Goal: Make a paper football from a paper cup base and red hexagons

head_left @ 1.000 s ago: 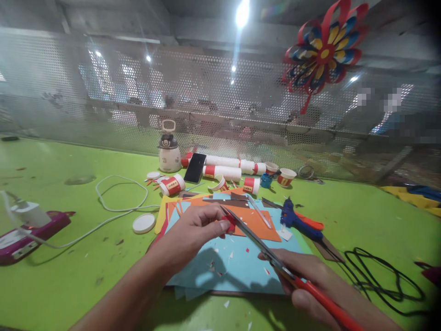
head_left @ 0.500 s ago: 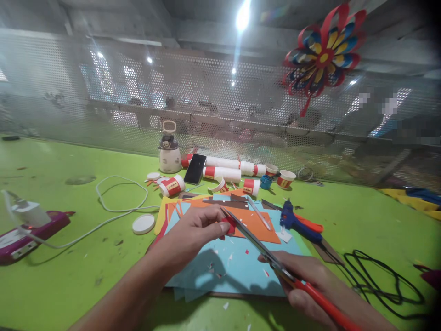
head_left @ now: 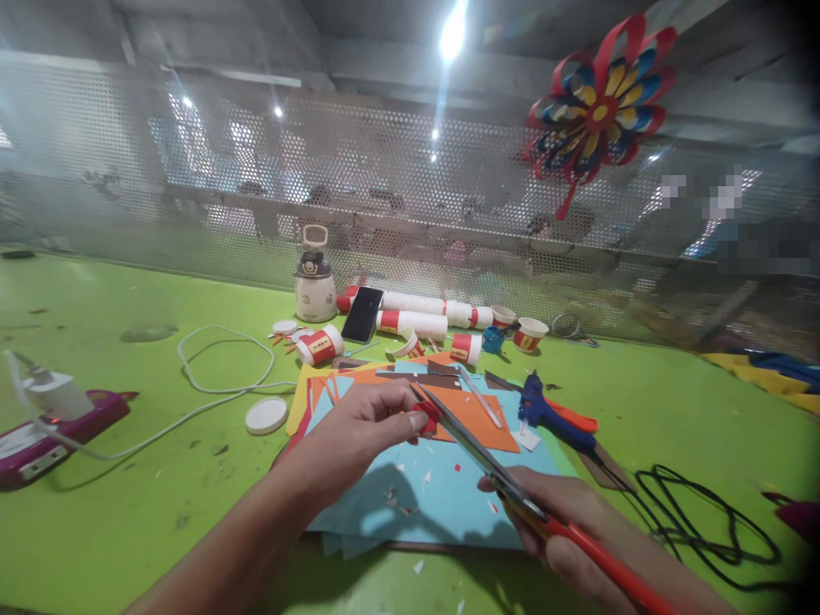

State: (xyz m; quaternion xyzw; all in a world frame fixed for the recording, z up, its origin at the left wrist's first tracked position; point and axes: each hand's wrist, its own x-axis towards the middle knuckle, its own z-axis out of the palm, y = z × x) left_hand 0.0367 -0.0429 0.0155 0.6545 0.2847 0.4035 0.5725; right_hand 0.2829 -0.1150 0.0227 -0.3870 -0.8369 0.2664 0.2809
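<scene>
Red paper piece [head_left: 429, 418] is above the light blue sheet [head_left: 359, 517], pinched between thumb and curled fingers of the left hand [head_left: 368, 418]. The right hand [head_left: 567, 504] is wrapped around the handles of the scissors [head_left: 472, 447]; their blades cross over this sheet. Whether they touch the red piece, I cannot tell. Right of the sheet lies a blue glue gun [head_left: 556, 416].

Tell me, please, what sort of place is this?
It looks like a craft workspace, perhaps a workshop or classroom. Light-blue paper with small scraps and a blue glue gun lie on the green table, and the right hand holds scissors.
</scene>
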